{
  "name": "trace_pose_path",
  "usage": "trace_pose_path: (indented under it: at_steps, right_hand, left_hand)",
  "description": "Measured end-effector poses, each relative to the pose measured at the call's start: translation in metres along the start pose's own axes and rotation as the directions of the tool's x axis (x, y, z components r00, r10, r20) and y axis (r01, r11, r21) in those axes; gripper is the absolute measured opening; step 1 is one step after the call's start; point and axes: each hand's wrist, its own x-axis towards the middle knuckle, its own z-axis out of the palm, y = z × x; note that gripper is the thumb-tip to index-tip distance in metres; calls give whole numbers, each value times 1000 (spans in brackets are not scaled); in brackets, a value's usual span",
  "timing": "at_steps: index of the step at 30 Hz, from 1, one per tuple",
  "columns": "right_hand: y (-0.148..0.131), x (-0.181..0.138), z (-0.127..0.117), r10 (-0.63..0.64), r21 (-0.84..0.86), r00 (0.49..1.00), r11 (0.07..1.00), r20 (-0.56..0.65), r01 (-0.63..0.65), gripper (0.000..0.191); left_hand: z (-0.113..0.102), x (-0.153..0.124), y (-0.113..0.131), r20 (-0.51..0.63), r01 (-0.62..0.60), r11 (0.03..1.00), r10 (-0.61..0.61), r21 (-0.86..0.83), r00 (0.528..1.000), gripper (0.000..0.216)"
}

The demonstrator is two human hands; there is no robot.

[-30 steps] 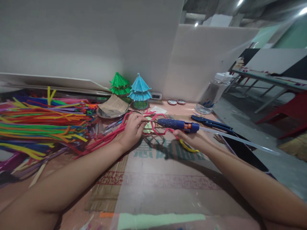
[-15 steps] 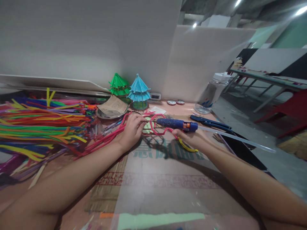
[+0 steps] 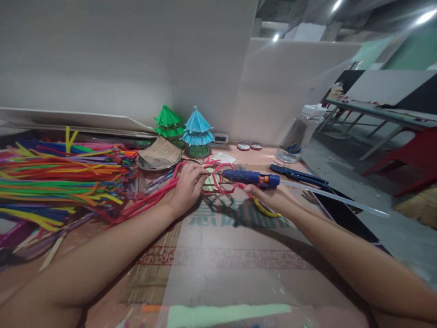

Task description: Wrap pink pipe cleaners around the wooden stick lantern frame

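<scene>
My left hand [image 3: 186,187] is closed on a pink pipe-cleaner frame [image 3: 225,184] with hexagon shapes, pinching it near the middle of the table. My right hand [image 3: 269,198] grips a blue glue gun [image 3: 251,177] with an orange band, its nozzle pointing left at the spot my left fingers pinch. A clear glue stick [image 3: 334,197] sticks out of the gun's back toward the right. A yellow loop [image 3: 266,210] hangs below my right hand.
A big heap of coloured pipe cleaners [image 3: 58,175] fills the left. Green [image 3: 167,120] and blue [image 3: 197,130] pagoda models stand at the back wall beside a metal dish [image 3: 159,157]. Blue pliers [image 3: 297,175], a plastic bottle [image 3: 300,134] and cardboard sheet [image 3: 232,255] lie nearby.
Almost nothing: both hands keep their grips, and the view has drifted very slightly.
</scene>
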Motion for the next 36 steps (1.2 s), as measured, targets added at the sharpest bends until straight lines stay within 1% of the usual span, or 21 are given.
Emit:
trace_pose_path:
  at_steps: [3,5,7,9,11,15,17,20,23,26,28,31,33,36]
  right_hand:
    - [1,1,1,-5,17,1000,1000,-4,5,50]
    - [0,2,1,21,1,1000,1000,11,-21,50]
    - [-3,2,-1,67,-22,996,998,50,-66,50]
    - [-9,3,-4,96,-10,992,995,81,-96,53]
    - [-13,4,-10,79,45,994,996,76,-83,61]
    - [-15,8,-23,-15,173,1000,985,17,12,74]
    - [-14,8,-28,-38,176,999,984,-11,40,75]
    - [-11,6,-31,-31,106,999,994,-43,35,74]
    - [-8,4,-29,6,28,998,1000,-70,-4,73]
    - [-7,2,-26,47,-15,992,999,-121,-49,70]
    - [-9,2,-24,44,5,994,999,-99,-43,68]
    - [-15,2,-23,-1,124,1000,992,-22,4,66]
    - [-19,2,-22,-20,193,1000,981,-4,20,65]
    - [-25,1,-22,-33,197,999,980,-2,33,61]
  left_hand:
    - [0,0,-1,2,2,1000,-2,0,1000,14]
    - [0,0,-1,2,9,1000,-9,-7,1000,15]
    - [0,0,-1,14,38,999,-37,-20,999,16]
    - [1,1,-2,31,87,996,-86,-34,996,15]
    - [1,1,-4,35,137,989,-136,-48,990,15]
    - [-2,3,-9,-2,198,978,-199,-59,980,17]
    - [-7,6,-11,-25,187,981,-189,-53,982,16]
    - [-16,12,-12,-75,142,989,-144,-35,987,16]
    - [-25,18,-11,-120,112,994,-113,-16,986,16]
    - [-33,21,-11,-137,95,995,-96,-13,986,15]
    - [-38,23,-13,-153,81,997,-80,-5,985,14]
    - [-42,24,-16,-189,62,998,-59,11,980,15]
    - [-43,24,-16,-194,66,998,-62,13,979,16]
    - [-44,24,-15,-175,77,997,-75,5,982,14]
